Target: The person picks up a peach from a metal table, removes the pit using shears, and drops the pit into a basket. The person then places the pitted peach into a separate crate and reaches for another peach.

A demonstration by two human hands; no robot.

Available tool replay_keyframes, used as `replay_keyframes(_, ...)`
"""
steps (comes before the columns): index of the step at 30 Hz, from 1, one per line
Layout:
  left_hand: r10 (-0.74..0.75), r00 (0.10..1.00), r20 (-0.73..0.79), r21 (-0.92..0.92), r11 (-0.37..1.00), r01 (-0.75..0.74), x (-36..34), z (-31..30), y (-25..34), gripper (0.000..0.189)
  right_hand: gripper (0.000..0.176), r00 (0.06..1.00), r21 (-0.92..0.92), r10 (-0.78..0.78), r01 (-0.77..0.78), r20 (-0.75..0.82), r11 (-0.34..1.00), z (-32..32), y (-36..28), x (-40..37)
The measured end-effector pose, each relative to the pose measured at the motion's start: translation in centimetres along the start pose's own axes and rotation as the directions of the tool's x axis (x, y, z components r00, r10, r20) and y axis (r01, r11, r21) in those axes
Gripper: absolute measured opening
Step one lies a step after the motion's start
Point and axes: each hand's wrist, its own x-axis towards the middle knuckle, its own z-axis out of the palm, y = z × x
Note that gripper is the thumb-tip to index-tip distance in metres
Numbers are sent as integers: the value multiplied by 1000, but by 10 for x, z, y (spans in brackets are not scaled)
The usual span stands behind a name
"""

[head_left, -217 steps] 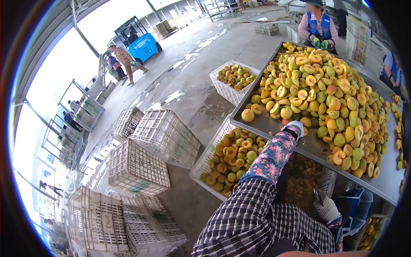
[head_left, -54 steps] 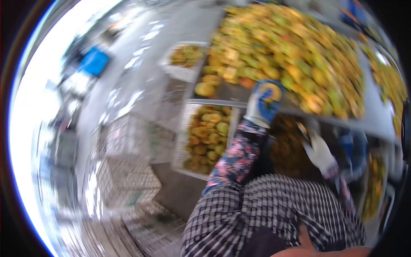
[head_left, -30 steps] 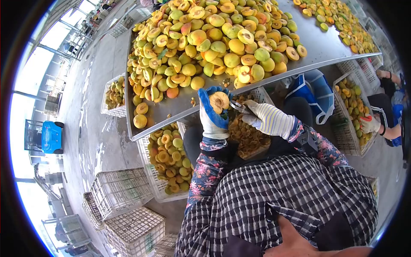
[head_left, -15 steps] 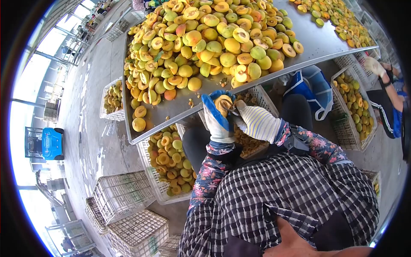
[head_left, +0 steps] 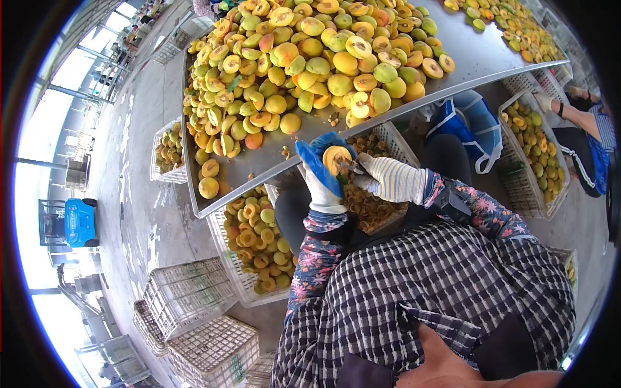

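My left hand [head_left: 322, 180], in a white glove with a blue palm, is closed around a halved yellow peach [head_left: 335, 160], cut face up. In my right hand [head_left: 393, 180], gloved in striped knit, is a small metal pitting tool [head_left: 350, 167]. Its tip touches the peach half; the exact shape of the tip is hard to make out. Both hands are just off the near edge of a metal table [head_left: 272, 143] heaped with halved peaches [head_left: 284, 64]. Below them a crate holds pitted peach pieces [head_left: 370, 202].
A white crate of peach halves [head_left: 259, 240] stands left of my legs, another crate [head_left: 535, 155] at right. Empty stacked crates [head_left: 187, 294] sit at lower left. A blue bag [head_left: 467, 129] hangs under the table. A co-worker's arm [head_left: 579, 115] shows at far right. A blue forklift [head_left: 79, 222] is parked farther left.
The tool's tip has shifted from over the peach half's middle toward its right side. My right hand has moved slightly right and down. The co-worker's gloved hand has drawn lower and left.
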Motion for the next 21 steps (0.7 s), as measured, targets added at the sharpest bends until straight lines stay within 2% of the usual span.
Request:
replay_keyframes(1, 65, 997, -46, -6, 998, -66, -1, 7, -4, 70, 23, 1000, -56, -10, 9, -7, 998, -3, -3, 1)
replay_keyframes(2, 129, 987, -93, -10, 991, -131, -2, 14, -8, 70, 24, 998, -29, 51, -52, -34, 998, -4, -8, 1)
replay_keyframes(3, 189, 972, -141, -12, 981, -193, -3, 17, -11, 70, 24, 997, 76, 75, -75, 8, 994, -2, -4, 2)
replay_keyframes(4, 82, 990, -117, -67, 994, -90, -1, 10, -8, 67, 24, 994, 179, 96, -105, 55, 978, 0, -1, 3)
replay_keyframes(6, -16, 998, -69, 40, 999, 19, -2, -1, -6, 66, 25, 977, 90, 141, -157, 160, 984, -1, 4, 2)
replay_keyframes(8, -116, 993, -19, 119, 986, 117, 0, -7, -2, 66, 26, 945, -290, 221, -147, 241, 946, -15, -13, 3)
replay_keyframes(10, -205, 978, 30, 171, 965, 197, 3, -13, 2, 66, 29, 986, 30, 59, -64, 157, 997, 18, 34, -1)
replay_keyframes(11, -247, 968, 51, 198, 952, 232, 5, -15, 2, 67, 31, 988, 172, 62, -87, 144, 981, 22, 33, -3)
replay_keyframes(12, -191, 981, -13, 180, 965, 190, 6, -15, -3, 70, 32, 989, 315, 65, -104, 131, 943, 26, 32, -5)
replay_keyframes(13, -210, 978, -6, 125, 970, 209, 2, -9, 0, 71, 34, 991, 448, 68, -114, 118, 887, 29, 31, -6)
replay_keyframes(14, -229, 973, 3, 72, 971, 228, -3, 1, 8, 71, 34, 945, 574, 198, -316, 260, 755, 14, 5, -10)
replay_keyframes(15, -248, 969, 16, 21, 969, 248, -6, 9, 13, 72, 34, 864, 649, 291, -502, 412, 572, 8, -12, -13)
replay_keyframes(16, -223, 974, -44, -2, 975, 223, -6, 13, 12, 73, 31, 880, 710, 287, -475, 378, 520, 14, -17, -15)
replay_keyframes(19, -223, 972, -76, -49, 974, 219, -2, 13, 7, 72, 31, 873, 777, 181, -487, 454, 399, 7, -13, -12)
replay_keyframes(21, -200, 979, -48, -64, 978, 197, -3, 15, 7, 72, 32, 828, 787, 217, -560, 517, 259, 2, -17, -13)
